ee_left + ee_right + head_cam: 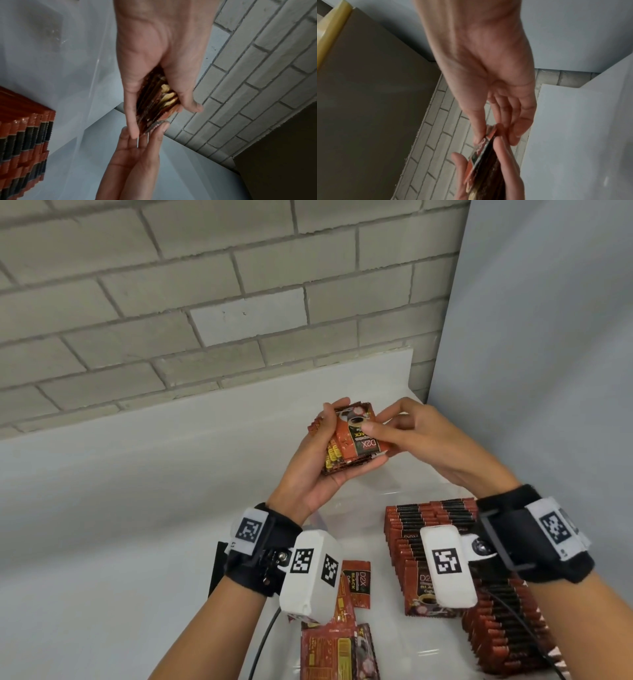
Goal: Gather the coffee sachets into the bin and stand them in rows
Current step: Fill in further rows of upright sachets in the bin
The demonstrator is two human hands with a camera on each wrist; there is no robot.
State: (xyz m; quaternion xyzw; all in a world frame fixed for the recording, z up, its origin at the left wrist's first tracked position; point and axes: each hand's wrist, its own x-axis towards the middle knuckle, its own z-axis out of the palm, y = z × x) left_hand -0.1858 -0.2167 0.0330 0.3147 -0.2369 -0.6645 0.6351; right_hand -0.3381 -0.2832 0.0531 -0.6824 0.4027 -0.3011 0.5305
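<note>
My left hand (pixel 334 446) grips a stack of red and black coffee sachets (pixel 352 440), held up above the clear plastic bin (pixel 394 493). My right hand (pixel 387 428) pinches the top sachet (pixel 368 445) of that stack, thumb on its printed face. In the left wrist view the stack of sachets (pixel 154 106) sits edge-on between the left thumb and fingers. The right wrist view shows the top sachet (pixel 485 143) between the right thumb and fingers. Rows of standing sachets (pixel 442 525) fill the bin's right side. Loose sachets (pixel 356 580) lie flat at the bin's lower left.
A white table top (pixel 102 508) carries the bin. A grey brick wall (pixel 205 285) rises behind and a pale panel (pixel 548 371) stands on the right. More loose sachets (pixel 339 652) lie at the lower edge. A black cable (pixel 260 645) runs under my left forearm.
</note>
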